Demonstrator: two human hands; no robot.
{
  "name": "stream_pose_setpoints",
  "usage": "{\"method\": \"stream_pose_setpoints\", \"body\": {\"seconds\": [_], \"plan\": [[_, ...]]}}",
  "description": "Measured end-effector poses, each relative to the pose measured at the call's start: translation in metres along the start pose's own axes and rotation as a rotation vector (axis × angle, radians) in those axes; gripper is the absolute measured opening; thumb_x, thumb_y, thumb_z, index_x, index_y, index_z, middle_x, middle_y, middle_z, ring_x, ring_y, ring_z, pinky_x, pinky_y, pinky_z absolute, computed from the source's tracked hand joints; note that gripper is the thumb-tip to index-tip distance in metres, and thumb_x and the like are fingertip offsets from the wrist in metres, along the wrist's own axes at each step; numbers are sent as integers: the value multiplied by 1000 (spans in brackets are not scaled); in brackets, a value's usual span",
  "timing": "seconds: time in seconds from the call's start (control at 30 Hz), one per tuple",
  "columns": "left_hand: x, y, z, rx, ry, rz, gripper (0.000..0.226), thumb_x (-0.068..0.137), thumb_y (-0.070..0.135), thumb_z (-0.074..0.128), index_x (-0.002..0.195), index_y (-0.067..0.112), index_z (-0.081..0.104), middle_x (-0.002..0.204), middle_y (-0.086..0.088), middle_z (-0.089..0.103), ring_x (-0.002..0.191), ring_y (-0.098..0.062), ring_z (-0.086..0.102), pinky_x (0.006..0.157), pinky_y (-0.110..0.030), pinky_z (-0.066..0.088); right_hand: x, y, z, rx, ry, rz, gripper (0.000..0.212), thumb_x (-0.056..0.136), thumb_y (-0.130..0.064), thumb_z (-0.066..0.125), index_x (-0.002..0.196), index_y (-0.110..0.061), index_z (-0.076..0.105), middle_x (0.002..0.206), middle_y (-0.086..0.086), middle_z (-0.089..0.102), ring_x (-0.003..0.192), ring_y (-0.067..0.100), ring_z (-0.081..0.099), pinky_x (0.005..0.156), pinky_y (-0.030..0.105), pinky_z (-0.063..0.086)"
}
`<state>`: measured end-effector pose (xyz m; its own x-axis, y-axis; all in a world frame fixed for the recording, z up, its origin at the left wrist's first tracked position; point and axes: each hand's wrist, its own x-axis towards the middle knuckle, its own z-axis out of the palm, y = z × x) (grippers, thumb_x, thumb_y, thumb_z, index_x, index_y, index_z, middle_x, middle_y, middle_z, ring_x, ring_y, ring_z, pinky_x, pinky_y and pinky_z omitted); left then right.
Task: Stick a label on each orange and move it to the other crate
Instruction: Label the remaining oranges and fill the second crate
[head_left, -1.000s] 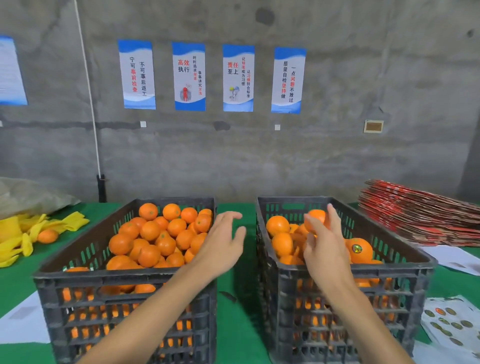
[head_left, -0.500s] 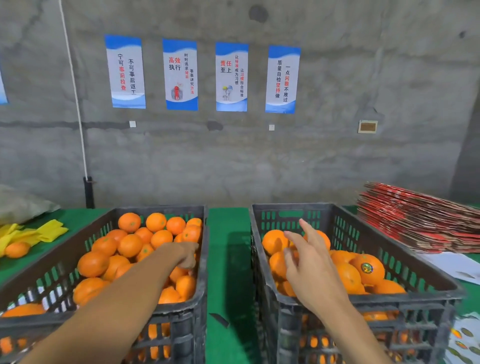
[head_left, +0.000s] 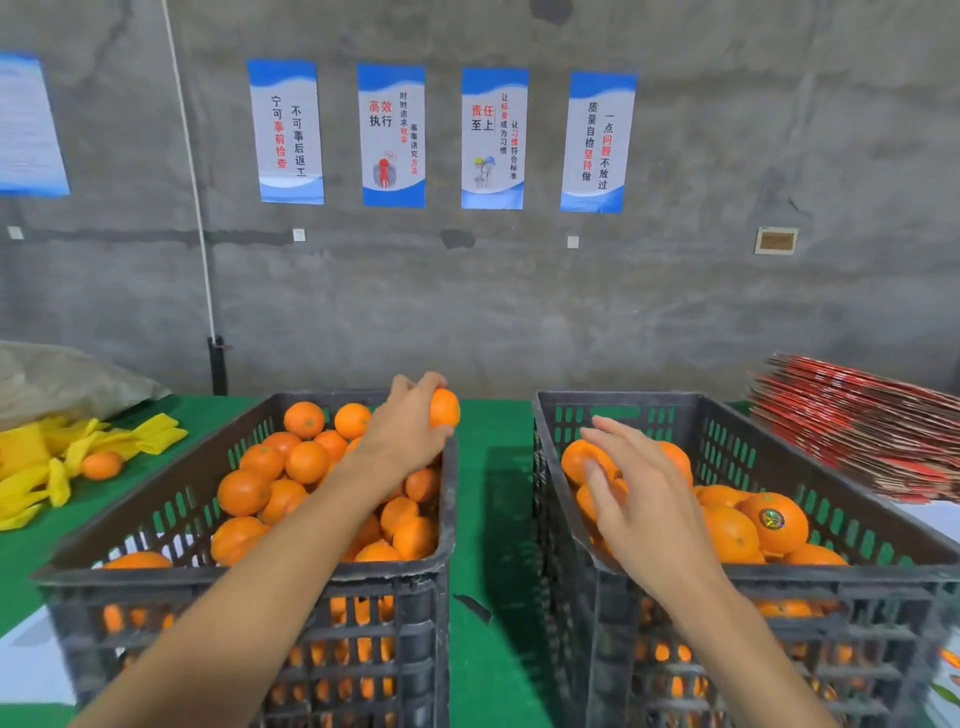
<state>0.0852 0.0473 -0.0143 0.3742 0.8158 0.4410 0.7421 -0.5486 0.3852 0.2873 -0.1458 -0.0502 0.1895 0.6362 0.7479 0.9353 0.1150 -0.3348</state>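
Note:
Two dark plastic crates stand side by side on a green table. The left crate (head_left: 244, 571) is piled with several unlabelled oranges. My left hand (head_left: 402, 431) grips one orange (head_left: 445, 408) and holds it above that crate's far right corner. The right crate (head_left: 831, 577) holds several oranges, one with a round label (head_left: 772, 518) on top. My right hand (head_left: 639, 488) hovers over the right crate's left side, fingers spread and relaxed, holding nothing.
A green strip of table (head_left: 493, 519) separates the crates. A stack of red flat cartons (head_left: 857, 431) lies at the right. Yellow cloths (head_left: 62, 457) and a loose orange (head_left: 101, 464) lie at the left. Sticker sheets (head_left: 948, 670) peek in at the lower right.
My left hand reached into the left crate, took hold of an orange and lifted it up toward the gap. My right hand drew back slightly over the right crate.

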Motion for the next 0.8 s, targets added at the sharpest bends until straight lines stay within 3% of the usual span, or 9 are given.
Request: {"method": "stream_pose_setpoints", "body": {"seconds": [0.17, 0.3, 0.37, 0.43, 0.63, 0.8], "plan": [[-85, 50, -11, -414, 221, 213, 61, 80, 29, 84, 136, 30, 59, 118, 2, 55, 105, -20, 62, 95, -37, 52, -13, -46, 4, 381, 29, 1, 39, 103, -21, 56, 141, -14, 59, 137, -2, 63, 124, 8, 59, 107, 27, 45], [-149, 68, 3, -447, 256, 336, 60, 86, 39, 74, 141, 31, 55, 131, 10, 51, 115, -6, 58, 90, -35, 56, -44, -59, 4, 450, 105, 37, 42, 99, -32, 60, 138, -16, 62, 127, -4, 69, 113, 5, 65, 94, 21, 51], [-173, 68, 15, -411, 252, 341, 60, 89, 39, 71, 145, 33, 49, 137, 12, 46, 120, -6, 55, 92, -35, 55, -66, -53, 5, 494, 93, 54, 43, 97, -34, 62, 137, -16, 64, 127, -5, 69, 113, 4, 66, 94, 24, 54], [-194, 64, 31, -378, 218, 324, 62, 91, 39, 69, 148, 36, 44, 141, 14, 41, 122, -8, 55, 95, -39, 55, -90, -44, 10, 505, 46, 78, 45, 96, -36, 63, 137, -18, 63, 129, -7, 68, 115, 4, 65, 96, 27, 55], [-241, 38, 97, -391, -34, 243, 64, 96, 36, 68, 152, 35, 36, 148, 18, 33, 126, -14, 52, 100, -46, 52, -163, -13, 40, 443, -20, 128, 35, 97, -34, 68, 128, -19, 70, 123, -11, 69, 106, -1, 67, 87, 12, 52], [-268, 8, 153, -500, -260, 101, 63, 98, 46, 66, 148, 49, 28, 146, 23, 33, 123, -6, 53, 106, -35, 49, -205, 24, 65, 422, -244, 213, 24, 101, -16, 63, 121, -22, 74, 117, -14, 71, 107, 3, 67, 89, 27, 56]]}}
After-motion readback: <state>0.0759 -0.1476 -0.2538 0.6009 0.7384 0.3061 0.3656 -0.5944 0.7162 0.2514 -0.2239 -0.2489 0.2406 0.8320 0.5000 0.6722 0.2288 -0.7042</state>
